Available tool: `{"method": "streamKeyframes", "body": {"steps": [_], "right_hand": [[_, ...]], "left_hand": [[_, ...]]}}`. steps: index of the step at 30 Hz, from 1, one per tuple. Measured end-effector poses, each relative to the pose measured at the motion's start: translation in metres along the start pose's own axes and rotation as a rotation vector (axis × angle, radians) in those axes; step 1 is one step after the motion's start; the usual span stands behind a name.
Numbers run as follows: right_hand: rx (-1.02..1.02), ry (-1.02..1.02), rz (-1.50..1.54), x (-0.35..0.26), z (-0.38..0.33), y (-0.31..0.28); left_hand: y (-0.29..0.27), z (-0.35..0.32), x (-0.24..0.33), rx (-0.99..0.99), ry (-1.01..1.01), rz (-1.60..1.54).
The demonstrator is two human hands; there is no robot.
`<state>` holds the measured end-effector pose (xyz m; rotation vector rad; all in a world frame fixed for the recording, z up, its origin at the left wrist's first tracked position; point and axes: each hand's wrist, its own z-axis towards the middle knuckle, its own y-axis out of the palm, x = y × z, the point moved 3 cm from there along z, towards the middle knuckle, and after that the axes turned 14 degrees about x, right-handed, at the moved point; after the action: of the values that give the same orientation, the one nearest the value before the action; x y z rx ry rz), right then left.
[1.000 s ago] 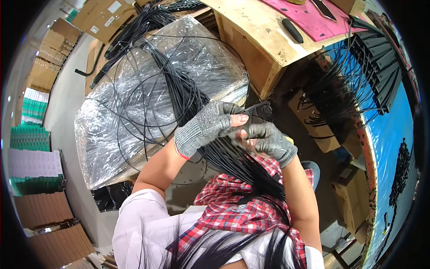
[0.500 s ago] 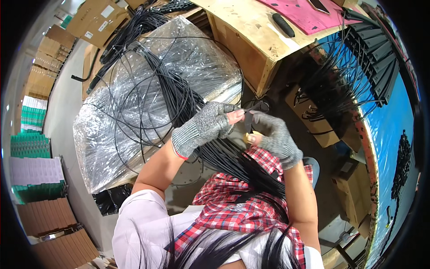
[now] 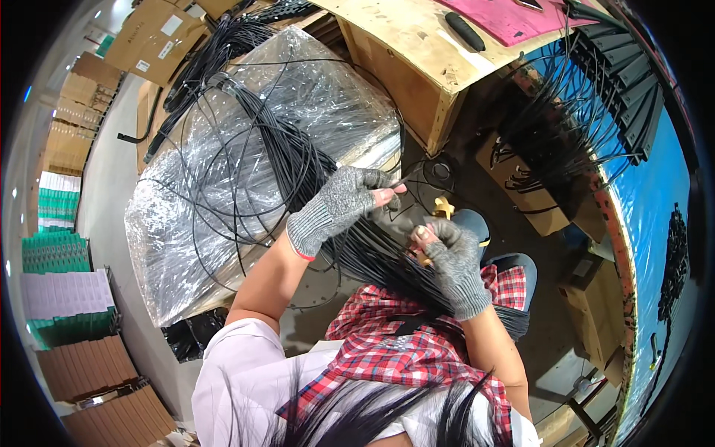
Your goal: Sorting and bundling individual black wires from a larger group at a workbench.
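Observation:
My left hand [image 3: 344, 200], in a grey fingerless knit glove, pinches the end of a thin dark strand, partly hidden by the fingers. To its lower right, my right hand [image 3: 449, 262], gloved alike, is closed round a small yellow thing [image 3: 424, 258], mostly hidden by the fingers; its kind cannot be made out. Another yellow piece [image 3: 443, 207] shows just beyond that hand; whether the two join is unclear. Something dark and blurred spans the gap between my hands. Below them a thick bundle of black cables [image 3: 298, 164] runs across my lap from the upper left.
The cables lie over a load wrapped in clear film [image 3: 179, 201] on the left. A wooden bench [image 3: 402, 52] carries a pink sheet [image 3: 499, 22] and a black handle-like piece [image 3: 465, 31]. On the right, black parts with cables [image 3: 633, 89] hang over a blue-covered table [image 3: 633, 216].
My right hand has drawn away from the left, down and toward me, turning over. The dark strip between them is now a blur. My left hand has hardly moved.

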<state>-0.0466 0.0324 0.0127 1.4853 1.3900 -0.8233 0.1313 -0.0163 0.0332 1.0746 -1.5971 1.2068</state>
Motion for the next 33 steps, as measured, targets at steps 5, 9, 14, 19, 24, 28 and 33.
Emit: {"method": "streamKeyframes", "body": {"steps": [5, 9, 14, 19, 24, 28, 33], "right_hand": [[0.071, -0.075, -0.016, -0.003, 0.015, 0.019], [0.084, -0.197, -0.001, -0.005, 0.017, 0.025], [0.079, -0.308, -0.102, -0.001, 0.020, 0.030], [0.091, -0.334, -0.163, -0.008, 0.020, 0.035], [0.077, -0.207, -0.157, 0.002, 0.022, 0.036], [-0.195, -0.154, -0.107, 0.005, 0.044, 0.030], [-0.002, -0.222, 0.132, 0.003, 0.063, 0.023]], "left_hand": [[-0.003, -0.003, -0.002, 0.018, -0.008, -0.015], [0.001, -0.005, 0.000, 0.028, -0.110, 0.052], [-0.003, -0.008, -0.011, -0.008, -0.042, -0.163], [-0.004, -0.012, -0.002, 0.004, -0.105, -0.215], [-0.001, -0.012, -0.012, 0.100, -0.146, -0.257], [-0.001, -0.011, -0.007, 0.024, -0.174, -0.004], [-0.014, -0.010, -0.004, -0.015, -0.297, -0.289]]}}
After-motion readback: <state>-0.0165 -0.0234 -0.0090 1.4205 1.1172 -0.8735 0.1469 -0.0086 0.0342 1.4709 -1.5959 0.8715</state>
